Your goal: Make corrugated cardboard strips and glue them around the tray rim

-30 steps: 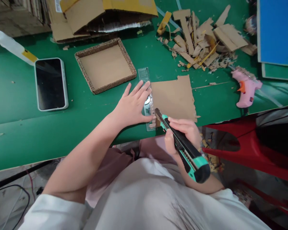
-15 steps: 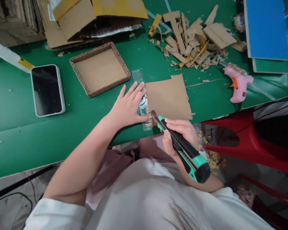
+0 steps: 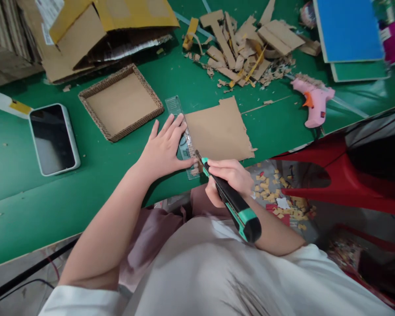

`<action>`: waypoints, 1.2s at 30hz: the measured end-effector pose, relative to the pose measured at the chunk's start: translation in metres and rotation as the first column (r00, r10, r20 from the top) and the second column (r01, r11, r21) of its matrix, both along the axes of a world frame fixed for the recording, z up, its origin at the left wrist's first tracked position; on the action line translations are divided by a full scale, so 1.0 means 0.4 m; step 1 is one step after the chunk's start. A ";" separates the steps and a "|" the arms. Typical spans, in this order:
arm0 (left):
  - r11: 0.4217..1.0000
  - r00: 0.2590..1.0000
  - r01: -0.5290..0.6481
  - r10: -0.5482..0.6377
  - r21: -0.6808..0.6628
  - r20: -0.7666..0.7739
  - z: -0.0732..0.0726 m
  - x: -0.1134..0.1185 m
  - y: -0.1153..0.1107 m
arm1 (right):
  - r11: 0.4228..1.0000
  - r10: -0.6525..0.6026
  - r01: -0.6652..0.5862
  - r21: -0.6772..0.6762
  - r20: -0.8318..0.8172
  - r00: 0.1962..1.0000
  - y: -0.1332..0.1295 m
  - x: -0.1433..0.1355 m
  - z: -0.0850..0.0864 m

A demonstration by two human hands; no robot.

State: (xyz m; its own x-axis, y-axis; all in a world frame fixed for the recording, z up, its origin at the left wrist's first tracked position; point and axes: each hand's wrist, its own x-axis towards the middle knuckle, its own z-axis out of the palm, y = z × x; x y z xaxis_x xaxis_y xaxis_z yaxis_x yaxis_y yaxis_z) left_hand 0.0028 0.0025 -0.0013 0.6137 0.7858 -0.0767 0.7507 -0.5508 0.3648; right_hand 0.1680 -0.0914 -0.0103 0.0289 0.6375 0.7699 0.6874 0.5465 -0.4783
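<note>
My left hand [image 3: 163, 147] lies flat with fingers spread, pressing on a clear plastic ruler [image 3: 174, 105]. The ruler lies along the left edge of a piece of brown cardboard [image 3: 217, 127] with ragged edges. In my right hand [image 3: 232, 177] is a black and green utility knife [image 3: 232, 199], its fingers wrapped round the handle. The blade tip is at the ruler's right edge, near its lower end and close to my left thumb. A shallow cardboard tray [image 3: 154, 110] with corrugated walls sits to the left of the ruler.
A phone [image 3: 54, 139] lies at the left. Cardboard scraps [image 3: 240, 48] are heaped at the back, beside a pink glue gun [image 3: 314, 101] and a blue board [image 3: 349, 30]. Folded cardboard boxes [image 3: 79, 35] stand back left. A red chair [image 3: 358, 175] is at the right.
The view has shifted, so the table's things appear further left. My right hand and the knife stay near the ruler's lower end, the knife held at a slightly different angle. My left hand still presses the ruler.
</note>
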 end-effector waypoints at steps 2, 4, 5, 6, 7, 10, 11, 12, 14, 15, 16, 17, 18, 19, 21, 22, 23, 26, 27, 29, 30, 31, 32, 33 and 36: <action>1.000 1.000 -0.001 0.001 -0.001 -0.012 0.003 0.001 0.001 | 1.000 0.005 -0.005 -0.010 -0.019 1.000 -0.004 0.005 0.005; 1.000 1.000 0.000 0.000 -0.003 -0.026 0.005 0.001 0.002 | 0.999 -0.014 0.012 -0.036 -0.040 0.999 -0.013 0.014 0.018; 1.000 1.000 0.001 -0.001 -0.003 -0.031 0.006 0.001 0.002 | 0.998 -0.023 0.021 -0.055 -0.042 0.999 -0.018 0.019 0.025; 1.000 0.999 0.004 -0.004 -0.001 -0.033 0.006 0.000 0.003 | 0.998 -0.034 0.031 -0.062 -0.045 0.998 -0.023 0.023 0.031; 1.000 0.999 0.008 -0.008 0.002 -0.034 0.006 0.000 0.003 | 0.997 -0.040 0.037 -0.065 -0.049 0.998 -0.025 0.026 0.035; 1.000 0.999 0.009 -0.009 0.012 -0.035 0.005 0.000 0.004 | 0.997 -0.024 0.020 -0.071 -0.053 0.998 -0.023 0.029 0.034; 1.000 0.999 0.008 -0.008 0.012 -0.039 0.005 0.000 0.004 | 0.998 -0.017 0.013 -0.068 -0.057 0.998 -0.020 0.029 0.030; 1.000 0.999 0.007 -0.006 0.013 -0.041 0.006 0.000 0.004 | 0.998 -0.009 0.006 -0.067 -0.056 0.998 -0.016 0.029 0.026; 1.000 0.999 0.006 -0.006 0.012 -0.045 0.007 0.001 0.004 | 0.997 0.008 -0.011 -0.076 -0.038 0.999 -0.011 0.029 0.019; 1.000 0.999 0.007 -0.007 0.012 -0.047 0.007 0.001 0.003 | 0.996 0.016 -0.018 -0.082 -0.030 0.999 -0.009 0.029 0.016; 1.000 0.999 0.008 -0.007 0.012 -0.049 0.007 0.002 0.003 | 0.996 0.024 -0.026 -0.086 -0.021 0.999 -0.008 0.029 0.014; 1.000 0.999 0.008 -0.008 0.012 -0.050 0.008 0.002 0.003 | 0.996 0.028 -0.029 -0.090 -0.013 1.000 -0.008 0.028 0.011; 1.000 0.999 0.009 -0.008 0.013 -0.050 0.008 0.002 0.003 | 0.996 0.027 -0.028 -0.088 -0.010 1.000 -0.007 0.027 0.009; 1.000 0.999 0.009 -0.009 0.014 -0.048 0.007 0.002 0.002 | 0.997 0.017 -0.018 -0.071 -0.021 1.000 -0.006 0.024 0.005; 1.000 0.999 0.008 -0.007 0.017 -0.043 0.007 0.002 0.002 | 0.999 -0.015 0.014 -0.033 -0.052 0.999 -0.002 0.017 -0.002; 1.000 0.999 0.006 -0.005 0.017 -0.042 0.006 0.002 0.002 | 0.999 -0.028 0.027 -0.021 -0.063 0.998 0.001 0.013 -0.006; 1.000 0.999 0.004 -0.004 0.016 -0.043 0.006 0.002 0.003 | 0.999 -0.034 0.033 -0.017 -0.068 0.997 0.004 0.010 -0.008; 1.000 0.999 0.004 -0.004 0.007 -0.049 0.006 0.002 0.003 | 0.999 -0.018 0.017 -0.027 -0.050 0.999 0.010 0.005 -0.007; 1.000 0.999 0.005 -0.005 0.004 -0.052 0.006 0.002 0.004 | 1.000 -0.010 0.008 -0.028 -0.047 0.999 0.011 0.006 -0.004; 1.000 0.998 0.006 -0.006 -0.003 -0.056 0.005 0.002 0.004 | 0.999 0.003 -0.004 -0.048 -0.032 0.999 0.007 0.010 0.006; 1.000 0.998 0.005 -0.005 -0.005 -0.057 0.005 0.002 0.004 | 0.998 0.010 -0.011 -0.063 -0.017 1.000 0.003 0.013 0.011; 1.000 0.998 0.004 -0.004 -0.007 -0.056 0.004 0.002 0.003 | 0.997 0.015 -0.015 -0.082 -0.005 1.000 -0.002 0.015 0.015; 1.000 0.999 0.003 -0.003 -0.008 -0.053 0.003 0.002 0.003 | 0.996 0.021 -0.020 -0.092 0.002 1.000 -0.007 0.018 0.018; 1.000 0.999 0.002 -0.003 -0.007 -0.049 0.003 0.002 0.003 | 0.996 0.022 -0.022 -0.091 0.002 1.000 -0.011 0.019 0.020; 1.000 1.000 0.007 -0.007 0.001 -0.030 0.000 0.001 0.003 | 0.997 0.024 -0.025 -0.076 -0.007 1.000 -0.016 0.019 0.022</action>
State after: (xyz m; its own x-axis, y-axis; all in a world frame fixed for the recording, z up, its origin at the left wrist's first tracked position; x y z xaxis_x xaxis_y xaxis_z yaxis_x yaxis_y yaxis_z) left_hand 0.0031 0.0038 -0.0014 0.6165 0.7817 -0.0942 0.7574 -0.5562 0.3420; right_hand 0.1758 -0.0976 -0.0015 0.0168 0.6946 0.7192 0.6712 0.5253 -0.5230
